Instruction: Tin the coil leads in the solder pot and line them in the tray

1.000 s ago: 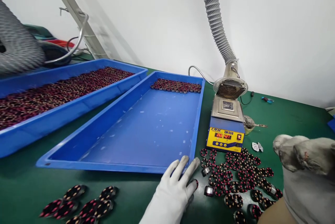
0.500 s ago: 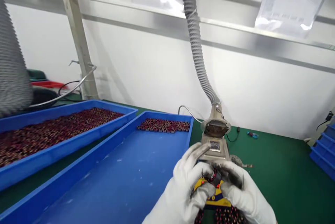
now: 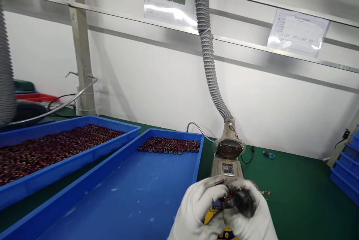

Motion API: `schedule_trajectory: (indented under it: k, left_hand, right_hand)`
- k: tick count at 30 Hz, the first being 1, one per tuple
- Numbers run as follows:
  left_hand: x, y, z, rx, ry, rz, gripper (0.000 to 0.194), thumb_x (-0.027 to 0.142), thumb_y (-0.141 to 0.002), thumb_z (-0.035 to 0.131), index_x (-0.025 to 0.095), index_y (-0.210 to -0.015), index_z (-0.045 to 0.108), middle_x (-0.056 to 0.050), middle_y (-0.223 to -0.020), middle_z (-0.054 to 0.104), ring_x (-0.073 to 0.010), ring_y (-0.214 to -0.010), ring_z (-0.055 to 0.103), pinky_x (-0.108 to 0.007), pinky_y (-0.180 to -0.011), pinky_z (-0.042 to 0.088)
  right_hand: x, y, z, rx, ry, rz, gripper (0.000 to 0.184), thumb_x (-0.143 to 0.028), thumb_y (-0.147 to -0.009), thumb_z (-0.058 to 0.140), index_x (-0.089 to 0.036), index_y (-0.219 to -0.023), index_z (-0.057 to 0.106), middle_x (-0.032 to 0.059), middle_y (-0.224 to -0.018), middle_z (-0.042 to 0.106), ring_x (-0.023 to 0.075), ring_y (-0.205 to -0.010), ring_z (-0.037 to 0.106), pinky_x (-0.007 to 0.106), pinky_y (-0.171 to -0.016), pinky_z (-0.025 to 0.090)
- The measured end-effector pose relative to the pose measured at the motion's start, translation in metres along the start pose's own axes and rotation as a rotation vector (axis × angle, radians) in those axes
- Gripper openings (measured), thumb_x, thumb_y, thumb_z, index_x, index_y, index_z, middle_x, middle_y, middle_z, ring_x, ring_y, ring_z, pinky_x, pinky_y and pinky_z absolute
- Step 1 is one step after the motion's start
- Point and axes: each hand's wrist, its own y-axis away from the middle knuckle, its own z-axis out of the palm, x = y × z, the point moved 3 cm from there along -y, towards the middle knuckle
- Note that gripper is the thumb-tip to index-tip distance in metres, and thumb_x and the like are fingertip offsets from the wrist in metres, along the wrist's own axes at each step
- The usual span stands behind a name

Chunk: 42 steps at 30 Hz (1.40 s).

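Both my hands wear white gloves with dirty grey fingertips and meet at the bottom middle of the head view. My left hand [image 3: 196,210] and my right hand [image 3: 248,212] are closed together round a small round red-wound coil part [image 3: 229,197], held up in front of the solder pot [image 3: 227,165]. Only a sliver of the part shows between my fingers. The blue tray [image 3: 117,202] to the left of my hands holds a short row of the same coils [image 3: 169,145] at its far end.
A second blue tray [image 3: 70,154] full of red coils sits at the left. A grey ribbed extraction hose [image 3: 209,56] drops to a funnel [image 3: 228,146] over the solder pot. Green mat [image 3: 294,191], stacked blue trays [image 3: 346,169] at right, white wall behind.
My left hand left the mat by the tray corner and joined my right hand on a coil part. My view tilted upward, so the loose coils on the mat dropped out of sight.
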Motion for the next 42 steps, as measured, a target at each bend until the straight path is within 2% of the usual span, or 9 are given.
schedule_trajectory:
  k: [5,12,15,18,22,29,35,38,42]
  left_hand:
    - [-0.007,0.002,-0.001,-0.046,0.183,-0.174,0.016,0.026,-0.080,0.051,0.027,-0.095,0.054,-0.004,-0.112,0.060,-0.0176,-0.100,0.059,-0.028,-0.080,0.053]
    - [-0.005,0.005,-0.008,-0.042,0.019,-0.106,0.032,0.027,-0.075,0.055,0.027,-0.107,0.054,-0.004,-0.114,0.061,-0.0201,-0.102,0.058,-0.030,-0.084,0.051]
    - [-0.002,0.001,-0.010,-0.102,0.174,-0.221,0.028,0.024,-0.073,0.055,0.029,-0.101,0.058,-0.003,-0.107,0.065,-0.0204,-0.097,0.060,-0.030,-0.081,0.052]
    - [0.002,-0.002,-0.009,-0.057,0.225,-0.318,0.024,0.025,-0.071,0.057,0.027,-0.094,0.062,-0.004,-0.097,0.068,-0.0225,-0.092,0.061,-0.032,-0.078,0.053]
    - [0.007,-0.005,-0.006,0.015,0.177,-0.277,0.020,0.033,-0.070,0.059,0.026,-0.088,0.064,-0.004,-0.093,0.068,-0.0234,-0.092,0.060,-0.034,-0.077,0.052]
    - [0.008,-0.007,-0.014,0.067,0.069,-0.125,0.015,0.032,-0.074,0.057,0.025,-0.087,0.060,-0.005,-0.095,0.067,-0.0217,-0.092,0.060,-0.032,-0.077,0.051]
    - [0.007,-0.009,-0.017,0.079,-0.036,0.074,0.020,0.019,-0.075,0.054,0.022,-0.094,0.050,-0.005,-0.097,0.064,-0.0165,-0.093,0.059,-0.027,-0.080,0.049]
    - [0.006,-0.009,-0.017,0.070,0.010,0.052,0.030,0.013,-0.072,0.054,0.023,-0.100,0.050,-0.004,-0.096,0.064,-0.0153,-0.090,0.060,-0.026,-0.079,0.050]
    - [0.001,-0.009,-0.017,-0.056,0.303,-0.107,0.035,0.012,-0.072,0.060,0.029,-0.103,0.057,-0.001,-0.100,0.065,-0.0149,-0.090,0.061,-0.024,-0.079,0.051]
  right_hand:
    - [0.006,-0.002,0.002,-0.120,-0.125,0.077,0.028,-0.044,-0.058,0.074,-0.024,-0.078,0.067,0.0061,-0.078,0.069,0.0226,-0.071,0.064,0.033,-0.066,0.052]
    - [0.002,0.006,0.003,0.089,0.092,-0.123,0.012,-0.024,-0.058,0.074,-0.024,-0.068,0.067,0.0041,-0.077,0.066,0.0198,-0.075,0.061,0.028,-0.069,0.050]
    - [-0.002,0.004,-0.002,0.003,0.085,-0.119,0.020,-0.021,-0.053,0.078,-0.023,-0.070,0.068,0.0046,-0.079,0.066,0.0210,-0.078,0.061,0.028,-0.069,0.050]
    - [-0.001,-0.001,-0.009,-0.175,0.093,-0.090,0.025,-0.017,-0.052,0.079,-0.024,-0.075,0.069,0.0036,-0.082,0.067,0.0197,-0.076,0.062,0.027,-0.067,0.049]
    - [0.007,-0.006,-0.013,-0.247,0.030,-0.176,0.007,-0.022,-0.065,0.072,-0.025,-0.071,0.070,0.0022,-0.072,0.066,0.0172,-0.068,0.061,0.027,-0.064,0.048]
    - [0.021,-0.003,-0.009,0.026,-0.471,0.076,0.016,-0.041,-0.065,0.071,-0.025,-0.067,0.069,-0.0006,-0.070,0.068,0.0120,-0.069,0.061,0.021,-0.067,0.048]
    - [0.021,0.000,0.010,-0.029,-0.335,0.134,0.028,-0.032,-0.058,0.077,-0.019,-0.081,0.068,0.0066,-0.080,0.069,0.0197,-0.073,0.063,0.031,-0.071,0.049]
    - [0.039,-0.001,0.010,-0.045,-0.357,0.203,0.030,-0.033,-0.057,0.078,-0.018,-0.080,0.067,0.0067,-0.076,0.069,0.0203,-0.070,0.064,0.033,-0.068,0.050]
    - [0.068,-0.007,0.000,-0.081,-0.381,0.272,0.031,-0.030,-0.052,0.081,-0.019,-0.077,0.068,0.0051,-0.074,0.069,0.0200,-0.068,0.064,0.033,-0.067,0.052]
